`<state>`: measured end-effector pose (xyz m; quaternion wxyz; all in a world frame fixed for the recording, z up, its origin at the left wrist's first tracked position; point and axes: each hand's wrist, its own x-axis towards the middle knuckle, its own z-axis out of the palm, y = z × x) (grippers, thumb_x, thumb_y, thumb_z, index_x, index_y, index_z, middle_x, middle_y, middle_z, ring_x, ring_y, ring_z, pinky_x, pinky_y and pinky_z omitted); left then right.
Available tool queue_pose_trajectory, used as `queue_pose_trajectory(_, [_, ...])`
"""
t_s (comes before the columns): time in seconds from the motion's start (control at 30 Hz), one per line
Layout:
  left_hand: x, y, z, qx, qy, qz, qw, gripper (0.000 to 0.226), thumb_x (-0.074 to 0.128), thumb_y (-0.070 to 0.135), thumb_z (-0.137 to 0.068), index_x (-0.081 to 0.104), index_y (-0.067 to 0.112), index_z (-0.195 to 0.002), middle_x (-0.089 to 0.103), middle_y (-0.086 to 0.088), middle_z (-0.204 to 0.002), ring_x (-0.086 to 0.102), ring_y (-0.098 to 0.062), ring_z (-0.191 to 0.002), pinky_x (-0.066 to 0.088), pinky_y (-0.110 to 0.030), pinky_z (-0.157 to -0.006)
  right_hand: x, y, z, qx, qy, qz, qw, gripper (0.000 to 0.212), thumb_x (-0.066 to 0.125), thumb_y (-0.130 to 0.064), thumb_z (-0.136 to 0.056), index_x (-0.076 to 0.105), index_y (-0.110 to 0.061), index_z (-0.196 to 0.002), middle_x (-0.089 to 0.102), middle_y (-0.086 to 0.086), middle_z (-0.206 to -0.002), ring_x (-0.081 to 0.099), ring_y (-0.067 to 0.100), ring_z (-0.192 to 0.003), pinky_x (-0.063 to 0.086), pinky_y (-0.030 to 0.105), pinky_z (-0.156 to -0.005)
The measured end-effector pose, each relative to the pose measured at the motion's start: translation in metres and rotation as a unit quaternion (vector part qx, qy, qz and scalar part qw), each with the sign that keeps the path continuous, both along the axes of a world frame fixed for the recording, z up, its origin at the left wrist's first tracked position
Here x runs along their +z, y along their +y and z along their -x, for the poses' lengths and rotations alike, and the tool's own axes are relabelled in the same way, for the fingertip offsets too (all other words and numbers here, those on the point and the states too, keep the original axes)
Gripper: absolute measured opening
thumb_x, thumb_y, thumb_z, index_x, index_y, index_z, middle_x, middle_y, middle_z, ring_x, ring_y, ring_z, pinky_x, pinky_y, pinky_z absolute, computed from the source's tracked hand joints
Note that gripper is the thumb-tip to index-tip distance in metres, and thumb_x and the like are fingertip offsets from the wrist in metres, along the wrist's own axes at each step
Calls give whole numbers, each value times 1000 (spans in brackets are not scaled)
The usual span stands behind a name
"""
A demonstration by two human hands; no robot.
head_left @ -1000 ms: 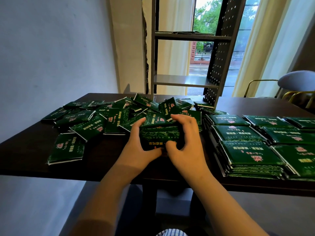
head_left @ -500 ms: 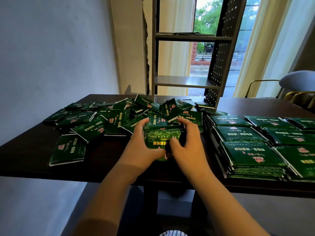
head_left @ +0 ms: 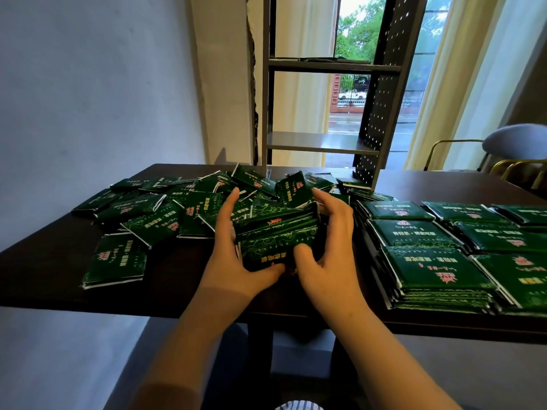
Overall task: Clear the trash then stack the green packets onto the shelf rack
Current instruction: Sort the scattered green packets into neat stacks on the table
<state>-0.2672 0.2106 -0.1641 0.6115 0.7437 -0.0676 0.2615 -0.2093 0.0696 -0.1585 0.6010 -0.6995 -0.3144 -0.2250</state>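
Dark tabletop (head_left: 183,291) runs across the near view, set against a pale wall (head_left: 88,99). Over its middle, both thumbs lie at the near edge of a bundle of green packets (head_left: 275,238). The left hand (head_left: 233,258) curls its fingers round the bundle's left end, and the right hand (head_left: 328,255) wraps the right end, so the two grip it between them. Behind and to the left lies a loose heap of packets (head_left: 165,214). Neat stacks (head_left: 429,267) sit to the right. A shelf rack (head_left: 310,142) stands at the table's far edge, before a window (head_left: 355,39).

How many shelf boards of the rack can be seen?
2: an upper shelf board near the top and a lower shelf board above the loose packets. More may lie out of view.
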Motion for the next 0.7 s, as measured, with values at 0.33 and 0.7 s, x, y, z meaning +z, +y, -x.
queue_pose_trajectory(0.33, [-4,8,-12,31,8,-19,999,94,82,-7,-72,41,40,-142,54,11,-124,59,5,-111,55,-21,-88,-2,1,-11,42,154,14,987,72,54,-3,-91,29,-39,-148,37,-12,-144,32,-31,-114,39,3,-90])
queue_pose_trajectory(0.7, [-8,28,-17,12,86,-84,993,90,79,-4,-77,33,37,-142,51,21,-129,57,7,-114,47,-8,-91,-1,1,-17,81,248,18,965,76,50,7,-91,27,-39,-146,55,-4,-123,54,-5,-52,43,16,-47])
